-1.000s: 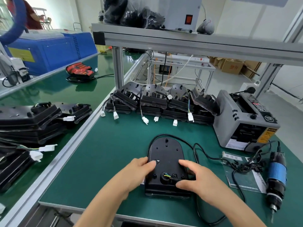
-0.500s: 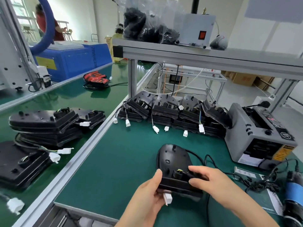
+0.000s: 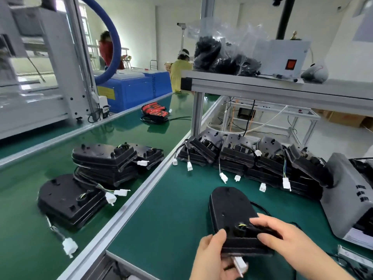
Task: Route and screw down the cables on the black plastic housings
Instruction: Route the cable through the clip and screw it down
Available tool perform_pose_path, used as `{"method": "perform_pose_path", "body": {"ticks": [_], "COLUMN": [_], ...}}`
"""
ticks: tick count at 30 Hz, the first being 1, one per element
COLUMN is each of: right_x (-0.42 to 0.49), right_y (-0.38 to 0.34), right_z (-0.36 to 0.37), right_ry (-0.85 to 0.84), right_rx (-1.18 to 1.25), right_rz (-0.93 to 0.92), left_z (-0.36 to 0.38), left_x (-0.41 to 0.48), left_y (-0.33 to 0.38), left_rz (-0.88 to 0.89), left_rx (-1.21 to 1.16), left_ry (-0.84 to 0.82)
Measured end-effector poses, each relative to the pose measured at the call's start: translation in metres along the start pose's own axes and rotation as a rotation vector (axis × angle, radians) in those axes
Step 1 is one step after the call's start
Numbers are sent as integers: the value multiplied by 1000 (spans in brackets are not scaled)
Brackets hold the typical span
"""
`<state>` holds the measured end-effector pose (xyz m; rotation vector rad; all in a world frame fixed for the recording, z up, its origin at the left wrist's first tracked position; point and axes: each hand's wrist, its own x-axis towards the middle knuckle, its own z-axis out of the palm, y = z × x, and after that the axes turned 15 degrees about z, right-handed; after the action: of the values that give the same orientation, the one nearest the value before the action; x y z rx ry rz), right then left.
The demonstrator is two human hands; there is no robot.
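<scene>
Housing (image 3: 228,207) lifted off desk (image 3: 161,219) since earlier frame, now held lower centre. Left hand (image 3: 210,257) grip curled round near edge, white connector (image 3: 240,263) beneath; right hand (image 3: 282,237) grip clasps cable corner. Likely done, bound for stack (image 3: 105,160) centre left.

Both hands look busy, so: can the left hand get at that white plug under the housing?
Probably yes: the white plug lies right against the left hand, beneath the housing it grips.
</scene>
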<state>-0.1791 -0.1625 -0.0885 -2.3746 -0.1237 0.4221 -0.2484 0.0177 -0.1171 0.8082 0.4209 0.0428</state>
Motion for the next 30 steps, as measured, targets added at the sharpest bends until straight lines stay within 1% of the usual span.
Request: {"method": "perform_pose_path", "body": {"ticks": [2,4,7,10,14,18,20,22,23,27,30], "right_x": [5,12,26,40,51,56,57,59,61,70,76], "right_y": [-15,-34,-70,-103,-113,-97,-90,-85,-85,-100,-117], "right_z": [5,14,26,36,53,61,61,60,59,58,60], "right_ry": [34,63,109,118,71,24,23,28,24,6,14], "right_rx": [66,95,98,56,30,17,16,8,1,-57,-70], "right_rz": [-85,-189,-327,-435,-469,-410,-363,-327,-312,-293,-312], "left_z": [5,8,15,19,7,-27,-46,-63,-71,-87,-88], "left_x": [3,8,17,31,49,61,67,74,78,83,83], "left_y": [8,21,48,87,145,199,219,232,236,238,236], "left_rz": [96,234,481,651,845,979,999,951,914,833,829], "left_rx": [-42,-60,-60,-89,-78,-103,-100,-96,-102,-150,-183], "left_ry": [38,75,71,148,297,472,611,723,750,739,775]}}
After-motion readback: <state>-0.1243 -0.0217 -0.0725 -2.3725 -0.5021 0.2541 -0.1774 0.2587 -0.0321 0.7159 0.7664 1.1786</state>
